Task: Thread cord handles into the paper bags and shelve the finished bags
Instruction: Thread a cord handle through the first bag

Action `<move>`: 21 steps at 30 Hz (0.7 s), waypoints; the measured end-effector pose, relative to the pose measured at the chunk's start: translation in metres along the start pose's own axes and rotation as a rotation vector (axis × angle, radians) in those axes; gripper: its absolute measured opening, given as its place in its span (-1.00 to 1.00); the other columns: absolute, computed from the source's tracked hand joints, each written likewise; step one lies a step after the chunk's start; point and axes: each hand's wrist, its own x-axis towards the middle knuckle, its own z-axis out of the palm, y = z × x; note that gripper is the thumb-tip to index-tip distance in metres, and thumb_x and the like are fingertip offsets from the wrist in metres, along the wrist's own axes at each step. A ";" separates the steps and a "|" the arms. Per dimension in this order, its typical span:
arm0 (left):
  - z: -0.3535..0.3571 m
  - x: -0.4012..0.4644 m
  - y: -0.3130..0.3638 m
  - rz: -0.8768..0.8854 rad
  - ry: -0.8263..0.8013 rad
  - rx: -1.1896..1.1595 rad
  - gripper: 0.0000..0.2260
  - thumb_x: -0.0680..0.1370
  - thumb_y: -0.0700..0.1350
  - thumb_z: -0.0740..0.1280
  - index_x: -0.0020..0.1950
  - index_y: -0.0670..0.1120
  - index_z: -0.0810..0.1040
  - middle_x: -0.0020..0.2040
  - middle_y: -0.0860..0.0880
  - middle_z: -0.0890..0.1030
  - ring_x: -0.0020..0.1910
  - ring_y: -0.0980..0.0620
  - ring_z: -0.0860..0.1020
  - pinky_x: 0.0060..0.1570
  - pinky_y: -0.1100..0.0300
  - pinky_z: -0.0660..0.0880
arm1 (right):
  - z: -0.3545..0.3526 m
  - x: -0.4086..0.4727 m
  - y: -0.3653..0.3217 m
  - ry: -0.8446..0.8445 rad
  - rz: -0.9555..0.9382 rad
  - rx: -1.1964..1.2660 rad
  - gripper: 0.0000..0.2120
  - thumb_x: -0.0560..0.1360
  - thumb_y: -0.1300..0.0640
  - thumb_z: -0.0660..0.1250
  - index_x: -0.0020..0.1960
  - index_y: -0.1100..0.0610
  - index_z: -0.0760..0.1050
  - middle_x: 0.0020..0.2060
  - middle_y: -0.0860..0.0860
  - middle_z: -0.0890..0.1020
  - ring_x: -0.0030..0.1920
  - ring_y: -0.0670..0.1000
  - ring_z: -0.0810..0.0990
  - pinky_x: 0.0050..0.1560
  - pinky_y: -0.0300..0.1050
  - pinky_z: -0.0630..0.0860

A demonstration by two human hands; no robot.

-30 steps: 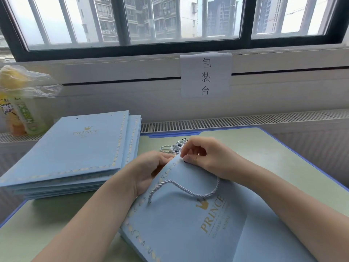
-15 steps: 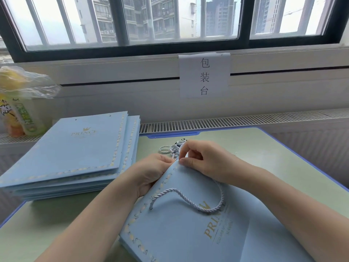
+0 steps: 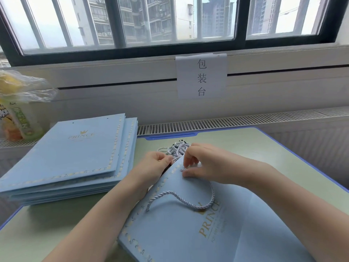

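A flat light-blue paper bag with gold PRINCE lettering lies tilted on the table in front of me. A pale twisted cord handle loops across its face, one end in a hole at the left. My right hand pinches the cord's other end at the bag's top edge. My left hand grips that top edge from the left, its fingers tucked inside the bag's mouth. A bundle of loose cords lies just behind both hands.
A stack of several flat blue bags sits at the left of the green table. Snack packs in clear plastic stand on the sill at far left. A paper sign hangs on the wall below the window.
My right hand has shifted slightly down the bag's top edge with the cord end, and the loop has slid lower on the bag's face. The left hand keeps its hold.
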 end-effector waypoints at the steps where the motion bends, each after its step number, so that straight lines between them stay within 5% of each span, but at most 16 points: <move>1: 0.000 0.000 0.001 0.012 0.026 0.002 -0.73 0.64 -0.14 0.19 -0.23 -0.17 0.50 -0.28 -0.17 0.53 -0.38 -0.02 0.44 -0.36 0.20 0.37 | -0.001 -0.001 0.000 -0.008 0.008 -0.011 -0.87 0.52 -0.02 0.32 -0.09 0.01 0.41 -0.16 -0.14 0.39 -0.07 -0.10 0.39 -0.05 -0.25 0.32; 6: 0.003 0.000 0.003 0.090 0.065 0.102 -0.82 0.61 -0.18 0.25 -0.18 -0.12 0.54 -0.33 -0.06 0.54 -0.50 0.16 0.43 -0.47 0.35 0.34 | -0.001 0.000 0.003 0.043 0.098 0.009 -0.91 0.54 0.11 0.24 -0.12 0.11 0.41 -0.27 -0.06 0.51 -0.26 -0.06 0.46 -0.26 -0.20 0.39; 9: 0.004 -0.002 0.008 0.240 0.109 0.241 -0.91 0.60 -0.15 0.27 -0.08 -0.07 0.55 -0.28 0.02 0.56 -0.42 0.21 0.45 -0.42 0.41 0.32 | -0.001 0.004 0.011 0.293 0.145 0.300 -0.90 0.55 0.20 0.21 -0.13 0.07 0.38 -0.40 -0.08 0.52 -0.45 -0.16 0.42 -0.39 -0.29 0.34; 11: 0.002 -0.006 0.011 0.364 0.148 0.362 -0.90 0.60 -0.10 0.26 -0.08 -0.03 0.55 -0.25 0.05 0.57 -0.32 0.17 0.48 -0.32 0.39 0.37 | -0.005 0.004 0.018 0.495 0.110 0.457 -0.87 0.56 0.25 0.20 -0.14 0.08 0.38 -0.43 -0.06 0.52 -0.45 -0.13 0.43 -0.32 -0.23 0.39; 14: 0.000 -0.011 0.011 0.513 0.312 0.577 -0.80 0.60 0.04 0.20 -0.13 0.02 0.54 -0.27 0.11 0.56 -0.20 0.04 0.51 -0.15 0.10 0.44 | -0.015 0.002 0.019 0.782 0.027 0.664 -0.87 0.59 0.28 0.17 -0.11 0.12 0.38 -0.43 0.01 0.51 -0.40 -0.09 0.45 -0.28 -0.23 0.43; 17: 0.001 -0.013 0.013 0.655 0.506 0.504 -0.79 0.61 0.05 0.21 0.09 -0.03 0.54 -0.03 0.08 0.56 0.00 0.02 0.50 -0.04 0.10 0.40 | -0.020 0.001 0.020 0.993 -0.019 0.645 -0.85 0.60 0.29 0.14 -0.08 0.08 0.35 -0.40 0.01 0.52 -0.37 -0.06 0.49 -0.24 -0.22 0.45; 21: 0.009 -0.016 0.021 0.278 0.396 0.040 -0.51 0.55 0.05 0.31 0.42 -0.03 0.27 0.21 0.02 0.41 0.11 0.06 0.46 0.01 0.22 0.36 | -0.021 0.003 0.024 1.095 0.016 0.565 -0.87 0.61 0.29 0.10 0.00 0.13 0.40 -0.31 -0.01 0.58 -0.25 -0.02 0.57 -0.17 -0.08 0.53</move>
